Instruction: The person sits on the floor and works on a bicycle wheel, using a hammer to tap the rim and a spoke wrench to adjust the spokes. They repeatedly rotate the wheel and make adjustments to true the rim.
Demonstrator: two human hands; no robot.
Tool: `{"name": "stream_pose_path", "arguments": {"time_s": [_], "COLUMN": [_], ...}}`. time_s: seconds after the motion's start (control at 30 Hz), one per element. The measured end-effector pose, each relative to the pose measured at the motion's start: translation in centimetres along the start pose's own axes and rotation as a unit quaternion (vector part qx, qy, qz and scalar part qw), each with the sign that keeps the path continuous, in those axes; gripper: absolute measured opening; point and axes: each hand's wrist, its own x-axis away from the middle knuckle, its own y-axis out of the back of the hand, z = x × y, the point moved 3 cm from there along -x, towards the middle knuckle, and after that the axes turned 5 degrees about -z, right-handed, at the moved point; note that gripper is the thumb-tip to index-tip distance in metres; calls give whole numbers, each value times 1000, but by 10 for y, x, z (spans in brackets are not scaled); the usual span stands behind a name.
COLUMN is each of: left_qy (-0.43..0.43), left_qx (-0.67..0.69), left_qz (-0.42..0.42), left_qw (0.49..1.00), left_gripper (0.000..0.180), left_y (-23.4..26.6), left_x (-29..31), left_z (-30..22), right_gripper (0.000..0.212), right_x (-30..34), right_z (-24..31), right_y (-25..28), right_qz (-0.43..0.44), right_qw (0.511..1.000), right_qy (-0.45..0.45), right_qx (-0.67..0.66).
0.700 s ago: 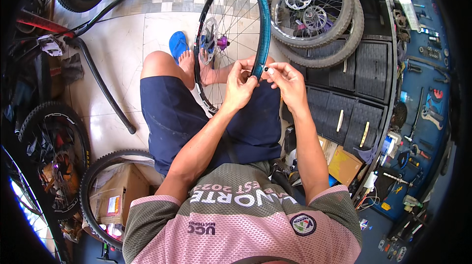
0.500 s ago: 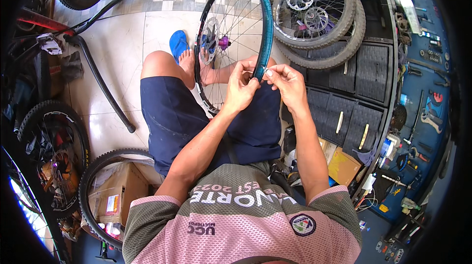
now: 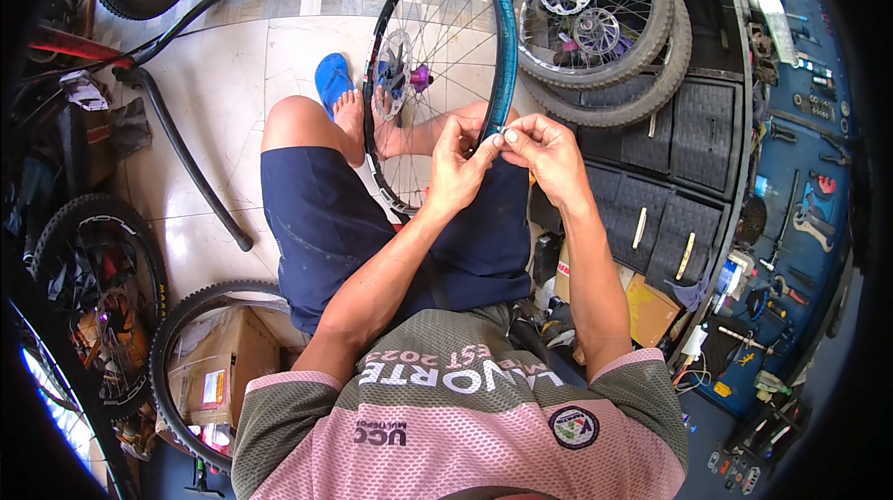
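Note:
A bicycle wheel without a tyre stands upright between my legs, its black rim point(image 3: 379, 35) lined with teal tape point(image 3: 507, 44). It has a purple hub point(image 3: 421, 79) and a disc brake rotor point(image 3: 394, 58). My left hand point(image 3: 458, 170) is closed round the near part of the rim, thumb against the tape. Just right of it, my right hand point(image 3: 549, 158) pinches something small at the tape's edge, thumb and forefinger together. The fingertips of both hands almost meet there. What the right fingers hold is mostly hidden and too small to name.
Wheels with tyres point(image 3: 595, 81) lie stacked on black drawers point(image 3: 642, 221) at the right. Beyond is a blue tool board point(image 3: 800, 193). A loose tyre point(image 3: 163, 379) leans by a cardboard box point(image 3: 223, 360) at lower left. A black tube point(image 3: 191, 160) stands left of my knee.
The wheel has shifted slightly left in view. My right fingertips have come closer to my left thumb at the tape's edge. The left hand keeps its hold on the rim.

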Motion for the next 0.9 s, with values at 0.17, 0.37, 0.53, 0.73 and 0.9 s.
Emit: {"name": "stream_pose_path", "arguments": {"time_s": [0.17,0.37,0.53,0.73,0.9], "left_qy": [10,29,20,29,46], "left_qx": [-11,-30,-36,-25,-11], "left_qz": [-12,-35,-20,-6,-11], "left_qw": [1000,999,999,999,999], "left_gripper": [30,35,43,49,51], "left_y": [0,0,2,3,6], "left_x": [1,5,5,5,7], "left_z": [1,-2,-7,-4,-3], "right_gripper": [9,12,16,26,26], "right_x": [-1,-6,-12,-19,-23], "right_z": [-1,-12,-15,-11,-5], "right_y": [-1,-4,-4,-5,-10], "right_qz": [5,17,-5,-28,-21], "right_qw": [1000,1000,999,997,995], "right_qy": [-10,-10,-28,-39,-49], "right_qx": [-12,-17,-24,54,88]}}
